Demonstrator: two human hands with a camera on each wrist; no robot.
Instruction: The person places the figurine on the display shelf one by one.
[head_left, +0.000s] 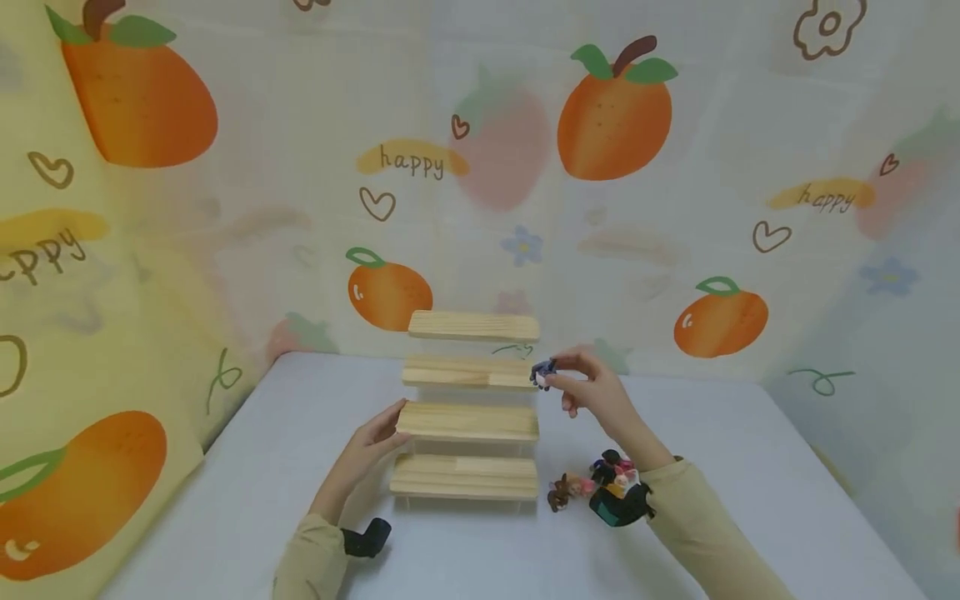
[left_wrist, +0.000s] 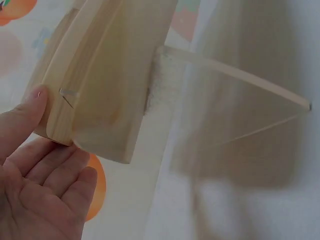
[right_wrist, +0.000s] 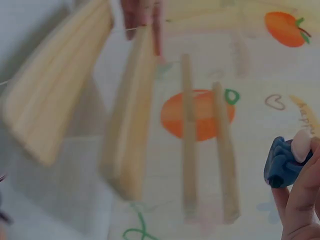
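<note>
A tiered stand with wooden shelves [head_left: 467,422] on clear supports rises from the white table. At its left side my left hand [head_left: 372,446] holds the end of a middle shelf [left_wrist: 62,112], thumb on one face and fingers beneath. My right hand [head_left: 596,390] pinches a small dark blue figurine [head_left: 543,374] with a pale part between thumb and fingers. That figurine [right_wrist: 282,162] is at the right end of the second shelf from the top; whether it touches the wood I cannot tell.
Several small figurines [head_left: 558,492] lie in a heap on the table right of the stand, below my right forearm. A black wrist camera [head_left: 367,538] sticks out from my left sleeve. Behind the stand hangs a cloth [head_left: 495,275] printed with oranges.
</note>
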